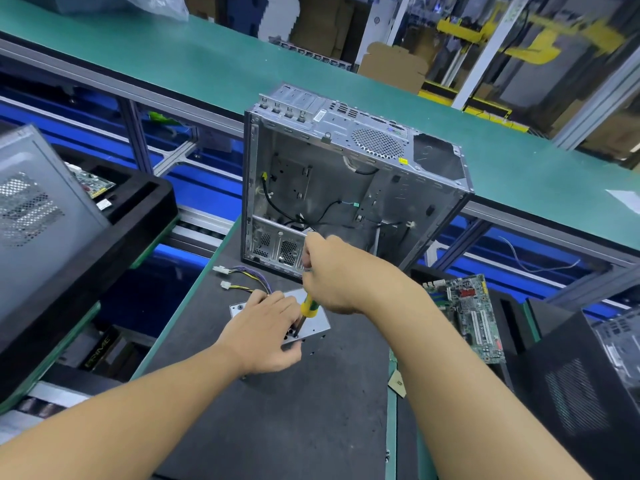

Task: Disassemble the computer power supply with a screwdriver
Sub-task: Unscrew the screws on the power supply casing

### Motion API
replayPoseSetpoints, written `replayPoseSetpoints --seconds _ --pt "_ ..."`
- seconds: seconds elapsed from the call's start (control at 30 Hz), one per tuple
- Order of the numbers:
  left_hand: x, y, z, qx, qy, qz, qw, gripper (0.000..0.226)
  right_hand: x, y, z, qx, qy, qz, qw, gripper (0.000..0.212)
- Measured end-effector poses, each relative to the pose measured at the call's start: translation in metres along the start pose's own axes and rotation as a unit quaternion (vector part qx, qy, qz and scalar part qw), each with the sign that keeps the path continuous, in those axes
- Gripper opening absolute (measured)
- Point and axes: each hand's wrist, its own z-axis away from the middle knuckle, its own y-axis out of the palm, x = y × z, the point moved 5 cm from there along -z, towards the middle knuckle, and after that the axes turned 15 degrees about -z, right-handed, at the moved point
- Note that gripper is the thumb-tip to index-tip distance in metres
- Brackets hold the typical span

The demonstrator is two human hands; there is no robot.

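Note:
The power supply (317,322), a grey metal box with a bundle of coloured wires (247,277) ending in white plugs, lies on the dark mat in front of me. My left hand (266,332) rests on its top, fingers curled over the near edge, holding it down. My right hand (329,271) grips the yellow-and-green handle of a screwdriver (306,304), which stands nearly upright. Its tip meets the top plate right beside my left fingers. The screw itself is too small to make out.
An emptied grey computer case (346,181) stands open just behind the power supply. A green motherboard (471,317) lies to the right, beside a black case (581,386). On the left a black tray (104,237) holds another case. A green conveyor (207,53) runs across the back.

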Motion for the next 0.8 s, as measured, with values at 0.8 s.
replayPoseSetpoints --seconds 0.8 --pt "-0.0051 -0.0009 0.0007 -0.020 0.021 -0.036 0.999 0.013 -0.0046 0.0007 0.0024 -0.023 0.023 -0.004 0.999 0.024"
